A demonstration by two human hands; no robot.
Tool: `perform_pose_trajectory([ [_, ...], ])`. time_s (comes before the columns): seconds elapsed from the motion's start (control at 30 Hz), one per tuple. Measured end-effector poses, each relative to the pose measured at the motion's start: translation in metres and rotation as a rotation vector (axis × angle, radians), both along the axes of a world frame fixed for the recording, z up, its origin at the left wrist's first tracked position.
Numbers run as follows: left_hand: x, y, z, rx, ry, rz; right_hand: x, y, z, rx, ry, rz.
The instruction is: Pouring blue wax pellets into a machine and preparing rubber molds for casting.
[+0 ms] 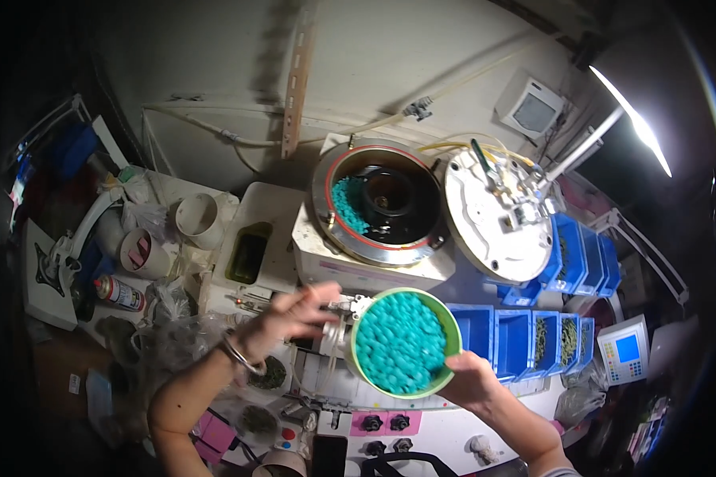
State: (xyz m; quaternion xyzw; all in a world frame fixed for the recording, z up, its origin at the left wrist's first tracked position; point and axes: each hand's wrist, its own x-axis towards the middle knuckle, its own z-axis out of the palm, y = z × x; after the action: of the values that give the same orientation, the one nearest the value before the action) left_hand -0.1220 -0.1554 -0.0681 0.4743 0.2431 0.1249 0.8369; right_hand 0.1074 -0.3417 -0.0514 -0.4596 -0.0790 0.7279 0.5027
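Observation:
My right hand [471,380] grips the rim of a light green tub [458,334] from its right side, thumb over the edge. Teal pellets [399,342] fill the tub, which is held up in front of a round metal machine drum [321,199]. More teal pellets [348,205] lie inside the drum, along its left side around a dark central hub [386,193]. To the left of the tub, my left hand [294,318] is raised with fingers apart and nothing in it, slightly blurred. A bracelet circles that wrist.
A round white lid [497,215] with metal fittings stands open right of the drum. Blue bins [511,342], some holding small parts, line the right. A keypad device [624,352] sits beyond them. White buckets [197,220], a spray can [119,292] and plastic bags crowd the left. Black knobs [372,423] are at the front.

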Motion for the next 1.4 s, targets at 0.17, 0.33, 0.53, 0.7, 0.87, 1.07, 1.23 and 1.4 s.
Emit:
perform_pose_trajectory([
  [0.17,0.018,-0.033,0.025,0.097,0.05,-0.169,-0.001,0.017,0.035,0.031,-0.082,0.123],
  [0.33,0.028,-0.05,0.014,-0.266,0.113,-0.109,0.011,0.012,0.033,0.001,-0.078,0.189],
  [0.53,0.05,-0.048,0.007,-0.372,0.141,0.056,0.014,0.018,0.058,0.52,-1.815,0.26],
  [0.7,0.06,-0.033,0.007,-0.31,0.139,0.049,0.024,0.035,0.047,0.697,-1.726,0.42],
  [0.87,0.069,-0.014,0.001,-0.385,0.175,-0.034,0.034,0.065,0.047,0.578,-1.399,0.37],
  [1.07,0.07,0.005,-0.005,-0.367,0.115,-0.152,0.043,0.089,0.058,0.358,-1.158,0.374],
  [1.23,0.075,0.005,-0.002,-0.369,0.059,-0.22,0.053,0.099,0.067,0.327,-1.096,0.351],
  [1.4,0.074,0.006,0.001,-0.447,0.041,-0.258,0.056,0.119,0.079,0.277,-1.14,0.403],
])
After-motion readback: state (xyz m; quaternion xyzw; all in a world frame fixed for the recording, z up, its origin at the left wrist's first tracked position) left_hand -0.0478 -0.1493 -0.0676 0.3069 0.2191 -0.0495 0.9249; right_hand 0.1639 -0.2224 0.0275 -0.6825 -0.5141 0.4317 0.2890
